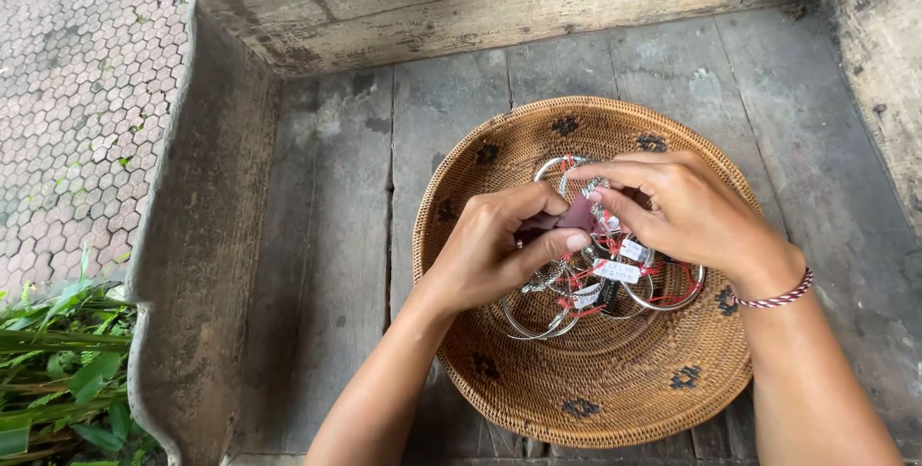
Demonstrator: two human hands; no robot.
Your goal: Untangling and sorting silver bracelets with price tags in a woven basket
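— Weathered grey wooden tray (336,235), a round woven basket (595,399) on it?
— Yes. Silver bangles (547,317) with red threads and white tags lie inside.
— Hands?
— Left hand (495,250) pinches a small pinkish piece (579,215); right hand (687,211), fingers curled, grips a bangle above the heap.

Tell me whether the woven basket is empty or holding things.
Holding things: silver bangles with red strings and small white tags lie in the woven basket.
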